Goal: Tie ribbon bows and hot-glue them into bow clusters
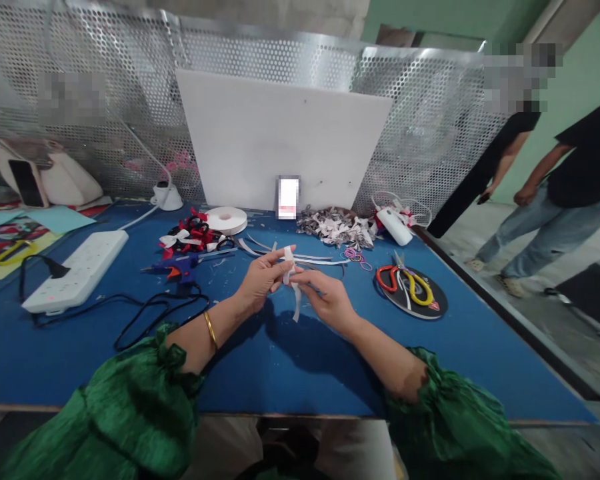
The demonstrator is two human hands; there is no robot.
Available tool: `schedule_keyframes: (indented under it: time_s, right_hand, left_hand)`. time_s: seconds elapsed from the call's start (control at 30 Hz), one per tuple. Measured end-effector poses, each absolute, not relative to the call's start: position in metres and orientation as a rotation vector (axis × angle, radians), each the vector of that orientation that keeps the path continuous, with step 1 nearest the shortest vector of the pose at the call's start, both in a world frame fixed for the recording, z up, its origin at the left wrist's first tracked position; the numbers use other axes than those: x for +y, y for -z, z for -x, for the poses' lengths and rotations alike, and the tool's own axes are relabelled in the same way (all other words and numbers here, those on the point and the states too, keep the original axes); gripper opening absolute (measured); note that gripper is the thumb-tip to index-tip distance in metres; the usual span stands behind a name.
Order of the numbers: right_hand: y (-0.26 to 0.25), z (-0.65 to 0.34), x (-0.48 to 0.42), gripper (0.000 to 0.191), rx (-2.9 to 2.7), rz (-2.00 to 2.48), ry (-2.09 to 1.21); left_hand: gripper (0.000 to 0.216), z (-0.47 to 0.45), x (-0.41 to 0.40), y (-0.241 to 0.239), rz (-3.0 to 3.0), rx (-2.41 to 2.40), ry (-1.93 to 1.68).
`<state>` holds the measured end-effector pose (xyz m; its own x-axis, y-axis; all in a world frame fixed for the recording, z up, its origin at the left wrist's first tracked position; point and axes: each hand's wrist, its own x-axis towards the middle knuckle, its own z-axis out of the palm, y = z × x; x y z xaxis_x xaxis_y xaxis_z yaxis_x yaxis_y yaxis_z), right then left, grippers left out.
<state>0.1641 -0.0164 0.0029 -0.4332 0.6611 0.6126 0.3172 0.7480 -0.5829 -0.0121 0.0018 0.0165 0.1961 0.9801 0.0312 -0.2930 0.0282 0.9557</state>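
Between my two hands, above the middle of the blue table, is a white ribbon (297, 303), partly folded, with one tail hanging down. My left hand (264, 277) pinches its upper part between thumb and fingers. From the other side, the fingertips of my right hand (325, 297) close on the ribbon near the fold. Exactly how the ribbon is looped is hidden by the fingers. Just beyond the hands lie loose cut ribbon strips (310, 257). A few thin coloured elastic bands (357, 257) rest to the right of the strips.
Left on the blue table (300, 373) are a power strip (85, 267), a blue glue gun (180, 267), red and white bows (190, 233) and a ribbon roll (226, 220). A bow pile (340, 227), lit phone (289, 198) and scissors (415, 287) lie beyond. Two people stand right.
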Motion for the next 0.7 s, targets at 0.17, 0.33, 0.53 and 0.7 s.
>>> schedule_keyframes:
  time_s: [0.17, 0.33, 0.53, 0.7]
  right_hand:
    - [0.003, -0.165, -0.012, 0.023, -2.110, 0.723, -0.341]
    - [0.000, -0.166, -0.014, 0.021, -2.185, 0.728, -0.070]
    - [-0.004, -0.160, -0.014, 0.016, -1.799, 0.856, -0.459]
    - [-0.002, -0.158, -0.010, 0.021, -1.639, 0.889, -0.725]
  left_hand:
    - [0.064, 0.010, -0.001, -0.016, -1.143, 0.907, -1.155]
    - [0.067, 0.005, -0.005, -0.012, -1.198, 0.952, -1.118]
    - [0.054, 0.003, -0.008, -0.009, -1.376, 1.001, -1.045]
    - [0.050, 0.004, -0.010, -0.013, -1.430, 0.960, -1.019]
